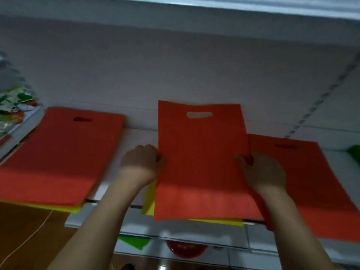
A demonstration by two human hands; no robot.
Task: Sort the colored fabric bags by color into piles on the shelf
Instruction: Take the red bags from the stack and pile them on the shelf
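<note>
Red bag (200, 158) is mid-sort, lifted over the shelf (140, 136). My left hand (141, 162) and right hand (261, 170) pinch its side edges. Next I should lay it on a red pile (58, 152).

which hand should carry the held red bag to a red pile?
Likely left. Both hands, left hand and right hand, pinch the red bag by its edges; the left red pile lies fully in view beside the left hand.
</note>
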